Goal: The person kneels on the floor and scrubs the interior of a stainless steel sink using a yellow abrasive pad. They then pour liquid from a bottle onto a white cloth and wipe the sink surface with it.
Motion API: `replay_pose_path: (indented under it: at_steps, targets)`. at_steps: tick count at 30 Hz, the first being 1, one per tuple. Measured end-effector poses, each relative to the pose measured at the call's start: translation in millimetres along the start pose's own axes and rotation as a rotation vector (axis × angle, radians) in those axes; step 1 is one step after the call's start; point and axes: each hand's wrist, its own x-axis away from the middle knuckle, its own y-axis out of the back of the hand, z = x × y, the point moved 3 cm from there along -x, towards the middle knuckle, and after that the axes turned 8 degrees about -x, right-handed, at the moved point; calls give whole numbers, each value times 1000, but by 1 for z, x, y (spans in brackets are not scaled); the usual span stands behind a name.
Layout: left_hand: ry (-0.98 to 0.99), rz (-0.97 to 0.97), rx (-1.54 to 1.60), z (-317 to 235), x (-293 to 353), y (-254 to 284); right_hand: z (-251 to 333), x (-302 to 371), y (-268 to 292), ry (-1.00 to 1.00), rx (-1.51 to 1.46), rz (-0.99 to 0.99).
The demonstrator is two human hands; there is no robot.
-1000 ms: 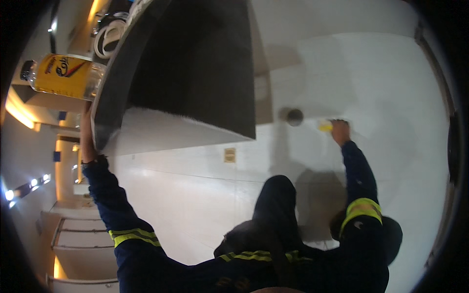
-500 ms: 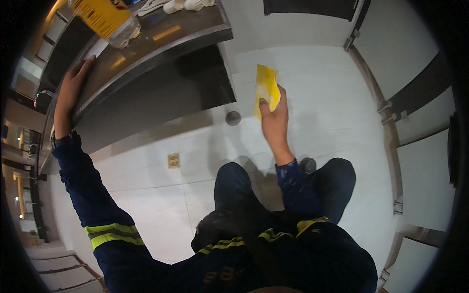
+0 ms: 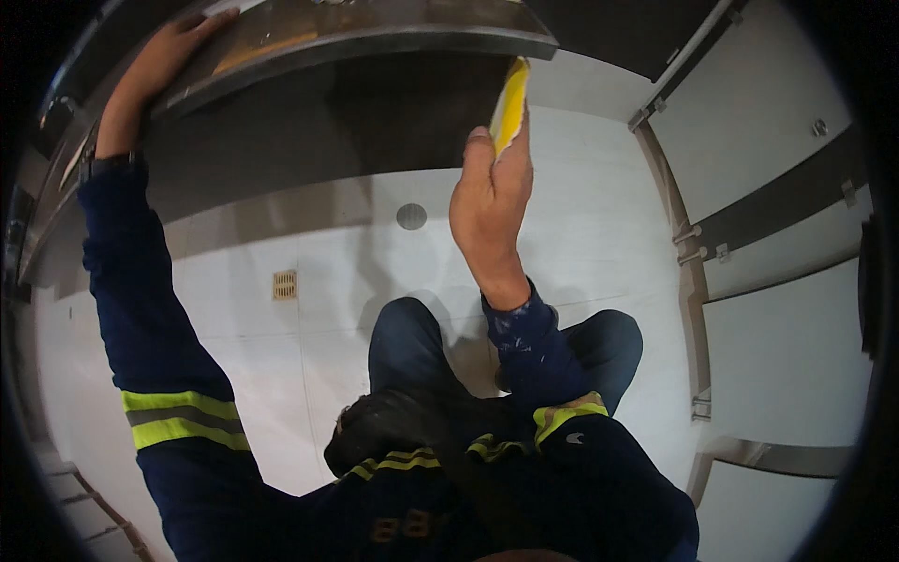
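Observation:
Pinched between the thumb and fingers of my right hand [image 3: 492,211] is a folded yellow sheet [image 3: 511,108] with a ragged white edge, like sandpaper. It is turned nearly edge-on, close to the right end of a dark counter [image 3: 375,17] and its dark front panel [image 3: 272,131]. Whether the sheet touches the panel, I cannot tell. My left hand [image 3: 159,70] rests on the countertop at the far left, fingers stretched out and holding nothing.
Pale floor tiles hold a round grey drain cover [image 3: 411,216] and a square brass-coloured drain grate [image 3: 285,285]. White cubicle panels [image 3: 777,122] with dark bands and metal fittings stand along the right. My bent knees [image 3: 407,342] are below my right hand.
My right hand has moved up toward the counter, turning the yellow sheet edge-on. The view has shifted, and the yellow-labelled container on the counter is out of sight. My left hand stays on the counter.

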Motion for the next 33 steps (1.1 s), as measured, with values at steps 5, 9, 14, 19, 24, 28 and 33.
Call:
replay_pose_path:
  at_steps: [5,9,14,19,24,28,33]
  targets:
    - [123,5,-117,-106,26,15,-58,69,17,-255,145,-7]
    - [135,-9,-117,-94,31,27,-31,56,7,-168,138,13]
    - [160,-6,-115,-87,29,25,-23,25,3,-126,113,6]
    - [147,19,-114,-103,34,22,-61,82,5,-423,11,-30]
    - [165,4,-104,-86,26,20,-39,52,8,-278,92,6]
    - [152,1,-69,-85,27,20,-26,19,4,-187,111,24]
    - [152,2,-86,-119,42,35,-50,37,12,-144,195,12]
